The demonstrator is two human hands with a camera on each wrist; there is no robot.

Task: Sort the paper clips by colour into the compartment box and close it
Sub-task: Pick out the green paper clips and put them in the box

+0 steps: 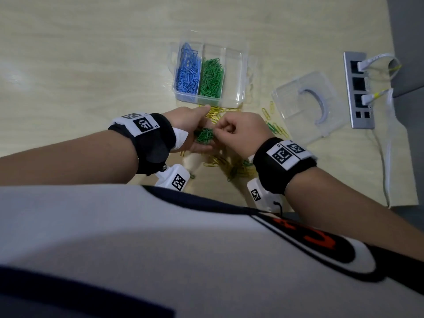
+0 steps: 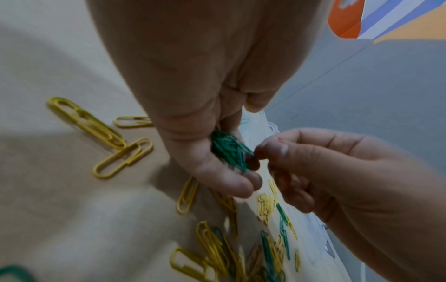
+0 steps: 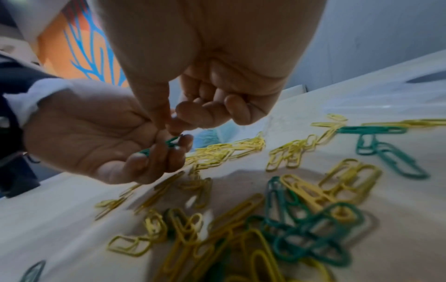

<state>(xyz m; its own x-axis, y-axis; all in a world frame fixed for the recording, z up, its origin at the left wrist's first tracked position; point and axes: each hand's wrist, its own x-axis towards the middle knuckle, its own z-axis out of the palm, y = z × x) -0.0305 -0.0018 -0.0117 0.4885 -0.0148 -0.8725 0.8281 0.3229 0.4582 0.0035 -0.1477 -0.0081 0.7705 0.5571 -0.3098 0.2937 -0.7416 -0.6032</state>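
The clear compartment box (image 1: pixel 243 65) holds blue clips (image 1: pixel 187 72) in its left cell and green clips (image 1: pixel 211 76) in the middle one; the right cell shows none. In front of it my left hand (image 1: pixel 199 125) is cupped around a bunch of green paper clips (image 1: pixel 205 136) (image 2: pixel 229 150). My right hand (image 1: pixel 218 131) (image 3: pixel 170 127) pinches one green clip (image 3: pixel 172 141) at that bunch with thumb and forefinger. Loose yellow and green clips (image 1: pixel 238 168) (image 3: pixel 301 219) lie on the table under and around both hands.
The box's clear lid (image 1: pixel 307 104) lies on the table to the right of the box. Beyond it is a metal socket strip (image 1: pixel 358 90) with white cables plugged in, near the table's right edge. My torso fills the lower head view.
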